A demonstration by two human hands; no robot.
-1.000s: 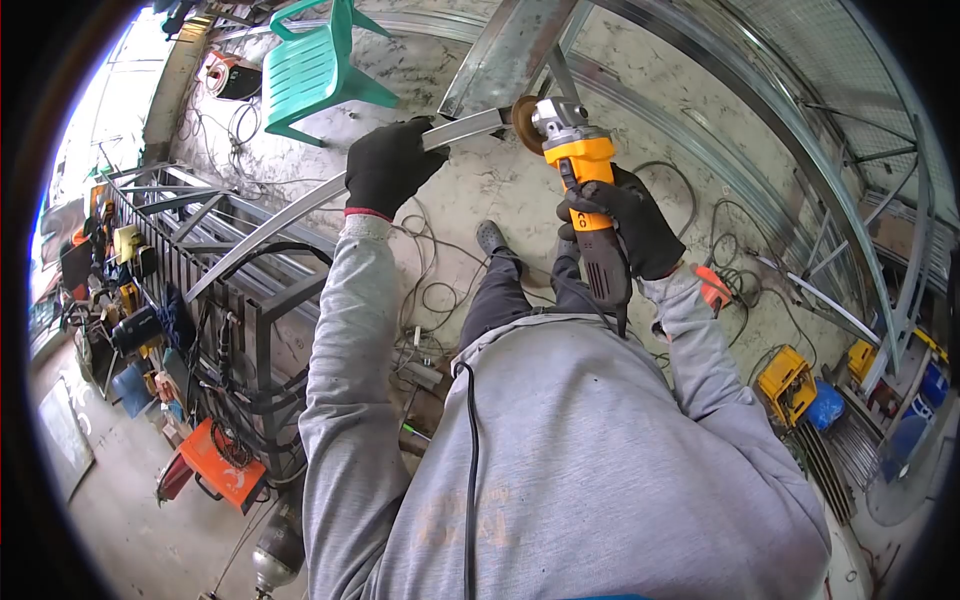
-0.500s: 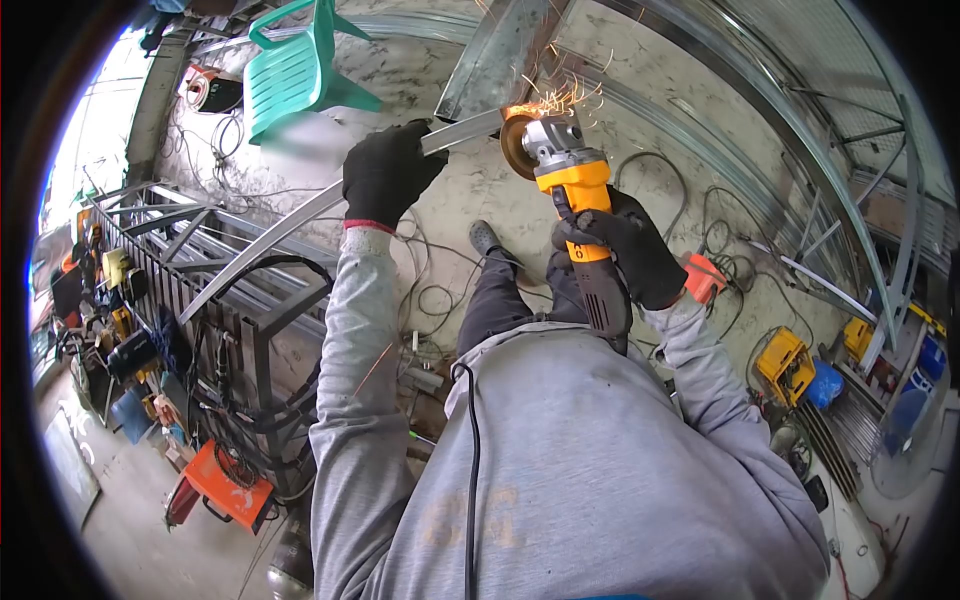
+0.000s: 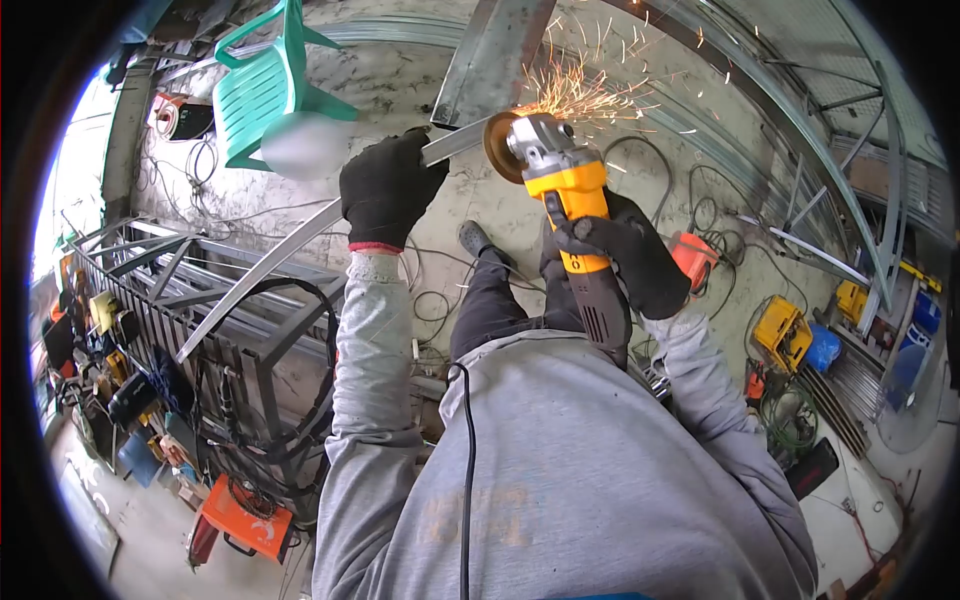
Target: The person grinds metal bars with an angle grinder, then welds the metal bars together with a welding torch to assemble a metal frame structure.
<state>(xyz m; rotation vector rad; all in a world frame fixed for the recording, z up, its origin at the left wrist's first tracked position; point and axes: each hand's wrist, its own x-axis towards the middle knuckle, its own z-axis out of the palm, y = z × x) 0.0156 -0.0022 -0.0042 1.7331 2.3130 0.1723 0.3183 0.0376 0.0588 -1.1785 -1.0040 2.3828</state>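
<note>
My left hand, in a black glove with a red cuff, is closed around a long flat metal bar. The bar slants from lower left up to the grinder's disc. In my right hand, also black-gloved, is a yellow and grey angle grinder, gripped by its body. Its brown disc is at the bar's upper end, and orange sparks spray up and to the right. Just beyond the disc lies a wide grey steel beam.
A green plastic chair stands at upper left. To the left is a welded metal frame, crowded with tools, near an orange machine. Cables run over the floor. At right are a yellow case and curved steel profiles.
The spark spray has grown much larger and spreads farther right. The grinder head has shifted slightly left and down. My left hand still holds the bar; the whole view has shifted a little.
</note>
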